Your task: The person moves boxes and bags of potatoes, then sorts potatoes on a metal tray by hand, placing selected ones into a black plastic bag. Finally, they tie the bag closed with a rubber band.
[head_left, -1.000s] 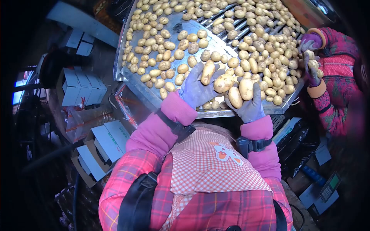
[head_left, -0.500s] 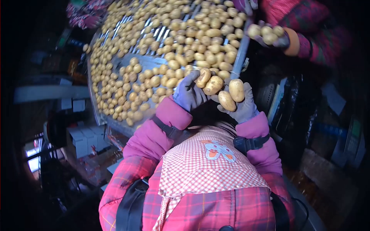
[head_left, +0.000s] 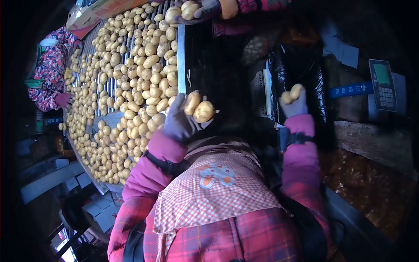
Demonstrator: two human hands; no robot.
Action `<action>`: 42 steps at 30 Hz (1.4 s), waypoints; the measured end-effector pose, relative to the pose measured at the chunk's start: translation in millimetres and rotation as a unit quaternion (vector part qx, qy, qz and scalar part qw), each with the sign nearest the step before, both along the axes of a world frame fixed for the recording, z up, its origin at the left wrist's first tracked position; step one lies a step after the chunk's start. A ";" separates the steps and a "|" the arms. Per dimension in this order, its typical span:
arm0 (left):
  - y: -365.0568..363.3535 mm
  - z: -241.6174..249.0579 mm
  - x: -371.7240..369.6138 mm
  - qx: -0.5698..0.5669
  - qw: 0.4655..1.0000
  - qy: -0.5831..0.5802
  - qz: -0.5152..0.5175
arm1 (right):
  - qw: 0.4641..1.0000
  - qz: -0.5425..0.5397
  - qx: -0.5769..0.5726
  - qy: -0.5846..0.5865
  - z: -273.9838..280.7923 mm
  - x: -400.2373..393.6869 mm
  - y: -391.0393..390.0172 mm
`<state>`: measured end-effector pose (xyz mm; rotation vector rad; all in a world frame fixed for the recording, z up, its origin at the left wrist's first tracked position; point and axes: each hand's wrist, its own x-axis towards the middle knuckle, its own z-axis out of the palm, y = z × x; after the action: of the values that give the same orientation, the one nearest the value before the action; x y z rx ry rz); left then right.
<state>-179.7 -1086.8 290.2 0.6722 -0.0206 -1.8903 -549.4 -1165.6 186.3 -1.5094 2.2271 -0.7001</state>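
Note:
Two potatoes (head_left: 203, 112) rest in my gloved left hand (head_left: 180, 121), its fingers curled round them, at the right edge of the sorting table. Farther right, my gloved right hand (head_left: 295, 107) grips two potatoes (head_left: 291, 94) beside an opening lined with a black plastic bag (head_left: 301, 70). Many loose potatoes (head_left: 131, 87) cover the slatted table, just left of my left hand. Both my hands are apart, in front of my checked apron.
A metal rail (head_left: 181, 65) edges the table. At the top, a co-worker's gloved hand (head_left: 205, 11) holds potatoes; another person (head_left: 50, 70) stands at the far left. A scale display (head_left: 383, 85) is at the right, and a cardboard box (head_left: 94, 15) lies at the upper left.
My right hand has moved away to the right with its two potatoes, over to the black bag. My left hand keeps its two potatoes. The view has turned to the right.

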 end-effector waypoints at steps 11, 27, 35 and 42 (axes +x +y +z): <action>-16.5 -7.9 -30.1 -0.059 0.991 0.087 -0.085 | 0.728 0.162 0.159 -0.647 68.9 102.0 30.3; 25.8 0.1 -19.2 -0.111 0.950 -0.094 -0.278 | 0.745 0.091 0.118 -0.650 19.8 168.6 125.1; 31.2 -14.3 43.4 -0.394 0.556 -0.730 -0.043 | 0.624 -0.131 0.142 -0.757 -23.1 105.2 135.6; 55.6 -27.9 70.0 -0.321 0.321 -0.889 -0.060 | 0.863 0.101 0.073 -0.490 -125.4 66.0 163.5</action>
<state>-109.7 -1031.2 262.3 1.7366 -2.0963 -0.0926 -483.4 -1002.2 60.8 -0.9389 1.2852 -0.9248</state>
